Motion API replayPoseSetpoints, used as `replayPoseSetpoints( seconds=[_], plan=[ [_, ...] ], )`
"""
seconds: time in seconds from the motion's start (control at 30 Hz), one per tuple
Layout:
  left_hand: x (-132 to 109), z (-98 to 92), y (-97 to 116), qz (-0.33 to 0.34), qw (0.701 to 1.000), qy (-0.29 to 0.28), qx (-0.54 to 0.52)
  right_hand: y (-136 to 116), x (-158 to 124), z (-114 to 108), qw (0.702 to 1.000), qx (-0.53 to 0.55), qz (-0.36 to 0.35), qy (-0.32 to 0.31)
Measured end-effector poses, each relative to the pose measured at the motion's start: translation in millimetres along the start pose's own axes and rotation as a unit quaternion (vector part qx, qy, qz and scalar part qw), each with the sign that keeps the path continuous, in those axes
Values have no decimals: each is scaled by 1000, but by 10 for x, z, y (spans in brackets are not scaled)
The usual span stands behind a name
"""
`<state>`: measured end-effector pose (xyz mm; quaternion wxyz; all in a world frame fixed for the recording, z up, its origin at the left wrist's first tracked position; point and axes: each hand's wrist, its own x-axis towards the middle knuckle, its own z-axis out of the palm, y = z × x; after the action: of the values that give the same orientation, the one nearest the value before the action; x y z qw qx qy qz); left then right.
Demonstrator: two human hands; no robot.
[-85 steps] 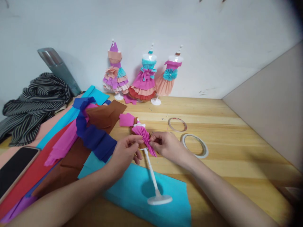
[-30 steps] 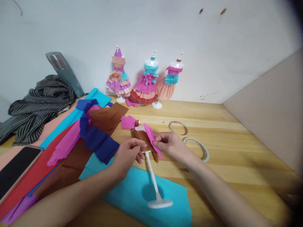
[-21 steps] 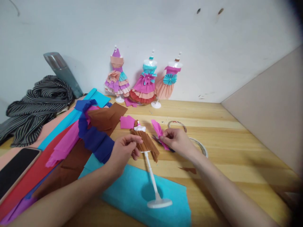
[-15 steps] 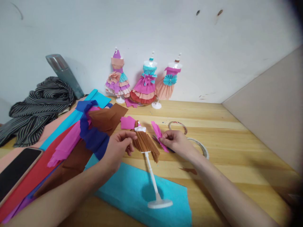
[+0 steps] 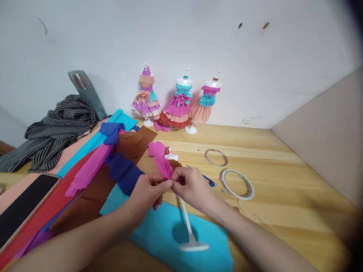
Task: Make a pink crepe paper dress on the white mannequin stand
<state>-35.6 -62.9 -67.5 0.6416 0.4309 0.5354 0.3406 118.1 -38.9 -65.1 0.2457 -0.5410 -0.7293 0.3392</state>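
The wooden tabletop [image 5: 286, 170] carries everything; clock positions run from where the left hand [image 5: 150, 190] and the right hand [image 5: 191, 187] meet. A turquoise crepe-paper sheet [image 5: 159, 234] lies at 6 o'clock, and a black-and-white striped cloth [image 5: 65, 124] is heaped at 10. Along the far side stand three miniature dress forms in crepe-paper gowns: a purple-and-peach form [image 5: 146, 100] at 11, a magenta-skirted form [image 5: 177, 107] at 12 and a peach-skirted form [image 5: 202, 109] at 1. A fourth dress form [image 5: 185, 215] has its base towards 5 and its neck towards 12, with pleated brown paper [image 5: 176, 164] at its body, partly hidden. A smartphone [image 5: 28, 207] lies near 9. Both hands pinch the lower end of the pleated magenta paper [image 5: 163, 166], which fans towards 11 in front of the fourth form. The larger tape roll [image 5: 251, 192] lies at 3, the smaller tape roll [image 5: 225, 161] at 2, and blue-handled scissors [image 5: 210, 181], partly hidden, just beside the right hand at 3.
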Motion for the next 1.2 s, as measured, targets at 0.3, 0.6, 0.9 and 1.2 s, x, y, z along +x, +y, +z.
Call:
replayPoseSetpoints(
  seconds=[0.3,0.6,0.9,1.2],
  plan=[
    [-111,-84,-110,-62,987,-19,-149,7,-43,114,985,157,43,-65],
    [-138,-60,-109,-62,982,33,-177,36,-85,134,981,174,41,-73],
    [-102,-466,37,36,970,175,-168,-48,-52,142,995,-87,-2,-38],
    [-145,-501,-13,12,993,100,-68,8,-219,-41,974,-223,-14,29]
  ],
)
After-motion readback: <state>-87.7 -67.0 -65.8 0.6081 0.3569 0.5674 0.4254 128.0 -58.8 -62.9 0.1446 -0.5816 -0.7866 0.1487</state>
